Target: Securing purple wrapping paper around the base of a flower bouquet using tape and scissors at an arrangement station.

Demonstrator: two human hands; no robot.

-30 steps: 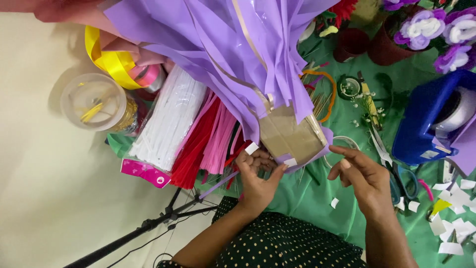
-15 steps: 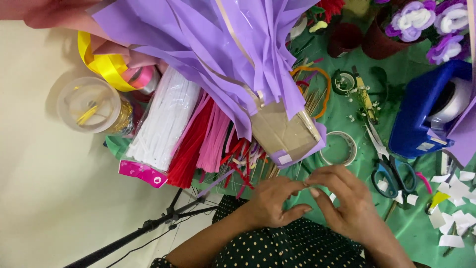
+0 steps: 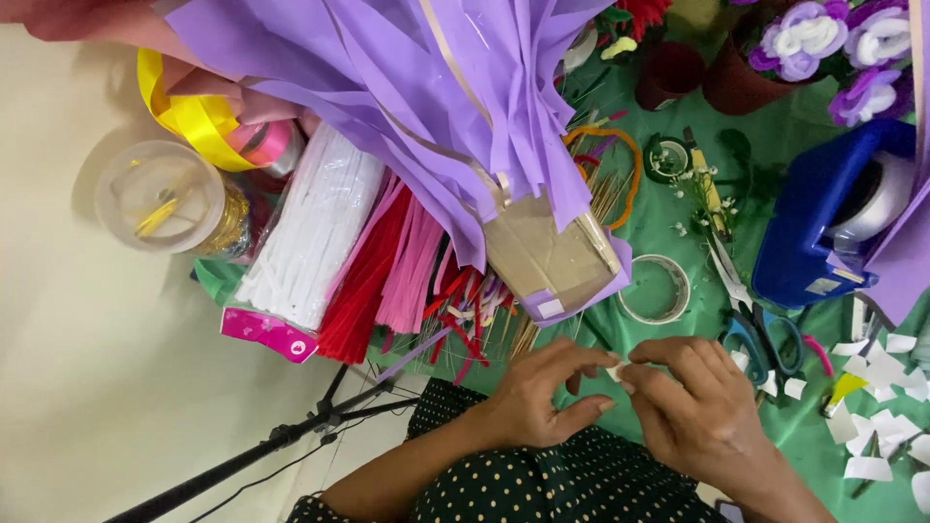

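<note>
One big purple paper wrap (image 3: pixel 436 107) filled the top middle of the view, its folds fanning down to a brown cardboard base (image 3: pixel 547 257) with a small white tab stuck near its lower edge. It hung over a table covered in green cloth (image 3: pixel 678 232). Left of the base lay a clear bag of white fuzzy stems (image 3: pixel 310 228), with red stems (image 3: pixel 363 291) and pink stems (image 3: pixel 412 266) fanned out just beside it. At the right edge sat a blue tape dispenser (image 3: pixel 823 228), and further left a round clear tub (image 3: pixel 160 199) stood near a loop of yellow ribbon (image 3: pixel 189 116). A clear tape roll (image 3: pixel 654 289) lay on the cloth just below the cardboard base, and blue-handled scissors (image 3: pixel 751 334) lay to its right, near scattered white paper scraps (image 3: pixel 886 373). Low in the view, over a dark dotted garment, the left hand (image 3: pixel 538 397) and right hand (image 3: pixel 697 407) met fingertip to fingertip, both curled and nearly closed, pinching a tiny white piece (image 3: pixel 614 371) between them, just below the wrap's base.
</note>
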